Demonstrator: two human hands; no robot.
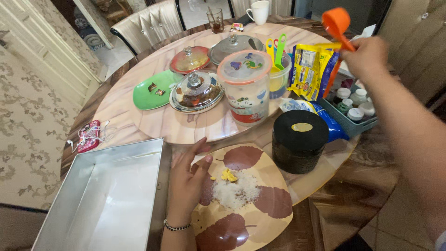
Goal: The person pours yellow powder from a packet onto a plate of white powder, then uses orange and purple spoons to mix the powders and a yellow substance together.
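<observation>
My left hand (186, 183) lies flat, fingers (200, 148) stretched out and holding nothing, palm down on the left edge of the plate (260, 218). The plate is cream with brown leaf shapes, and on it, just beside my fingertips, sits a heap of white grains (237, 193) with a small yellow lump (228, 175) at its top edge. A beaded bracelet (176, 227) circles that wrist. Touching my hand on its left side is the metal tray (107, 200), rectangular and deep.

My right hand (369, 56) is raised over the far right of the table, fingers closed around the handle of an orange scoop (337, 23), its bowl pointing up and away from me. Below it stands a blue basket (353, 125) of small capped bottles, and just left of that a yellow packet (311, 69).

Between my two hands stands a black jar (299, 146) with its lid on, near the plate's upper right rim. Behind it is a tall plastic tub (245, 86) with an orange-rimmed lid, then three glass-lidded dishes (196, 93), a green plate (151, 90) and a white mug (259, 11) at the far edge. A pink phone (88, 136) with white earphones lies at the left edge of the round table (139, 56).
</observation>
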